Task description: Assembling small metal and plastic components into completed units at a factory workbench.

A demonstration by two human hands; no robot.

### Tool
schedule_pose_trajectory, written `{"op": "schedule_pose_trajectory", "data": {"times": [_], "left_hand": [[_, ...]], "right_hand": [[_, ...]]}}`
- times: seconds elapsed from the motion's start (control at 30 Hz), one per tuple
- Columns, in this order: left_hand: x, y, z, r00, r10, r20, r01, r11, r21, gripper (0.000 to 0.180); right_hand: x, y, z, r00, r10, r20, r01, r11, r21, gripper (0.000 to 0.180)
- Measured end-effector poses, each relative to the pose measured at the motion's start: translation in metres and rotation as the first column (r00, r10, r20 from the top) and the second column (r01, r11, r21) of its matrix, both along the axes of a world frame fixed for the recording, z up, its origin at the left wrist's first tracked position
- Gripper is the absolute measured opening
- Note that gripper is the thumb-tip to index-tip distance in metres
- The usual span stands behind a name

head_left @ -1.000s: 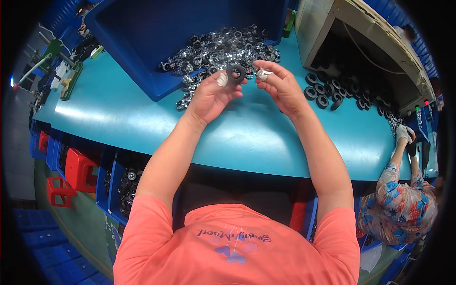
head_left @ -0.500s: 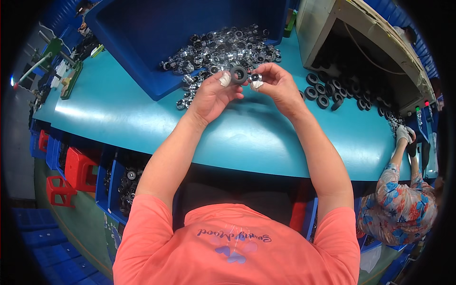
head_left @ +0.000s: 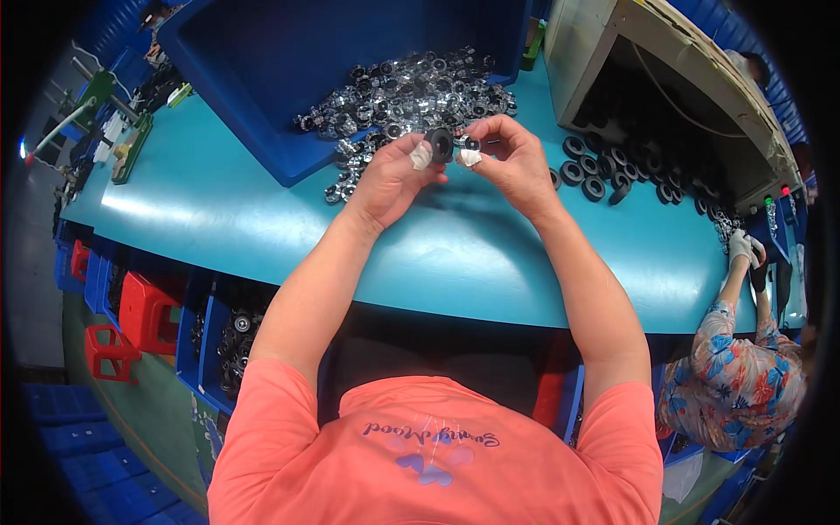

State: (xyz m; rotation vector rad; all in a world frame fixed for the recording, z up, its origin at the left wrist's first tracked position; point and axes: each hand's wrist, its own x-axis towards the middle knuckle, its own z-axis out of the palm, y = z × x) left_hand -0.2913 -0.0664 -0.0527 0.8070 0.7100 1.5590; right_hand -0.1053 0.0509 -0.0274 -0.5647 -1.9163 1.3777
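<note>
Hiding part of a black ring (head_left: 440, 143), the left hand (head_left: 395, 178) and right hand (head_left: 514, 164) are pinching it together, now higher above the table (head_left: 262, 219) than before.

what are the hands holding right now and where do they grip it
The left hand pinches a black ring by its rim at the taped fingertips; the right hand pinches a small shiny metal part between thumb and finger.

The left hand (head_left: 394, 175) pinches a black ring (head_left: 440, 143) above the teal table (head_left: 262, 219). The right hand (head_left: 516, 162) holds a small silver part (head_left: 472, 144) just beside it, near the heap of silver parts (head_left: 411, 92).
</note>
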Motion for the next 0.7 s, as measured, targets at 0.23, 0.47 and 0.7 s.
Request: {"op": "schedule_pose_trajectory", "data": {"times": [0.23,0.47,0.7], "left_hand": [[0.001,0.000,0.000,0.995,0.033,-0.092,-0.035,0.999,-0.013,0.019],[0.003,0.001,-0.005,0.979,0.155,-0.131,-0.160,0.987,-0.024,0.017],[0.000,0.001,-0.005,0.973,0.121,-0.195,-0.140,0.986,-0.090,0.017]], "right_hand": [[-0.006,-0.013,0.000,0.985,0.087,-0.150,-0.109,0.982,-0.152,0.033],[-0.005,-0.021,0.008,0.995,0.037,0.088,-0.039,0.999,0.029,0.024],[-0.007,-0.018,0.000,0.987,0.126,0.103,-0.114,0.987,-0.111,0.020]]}}
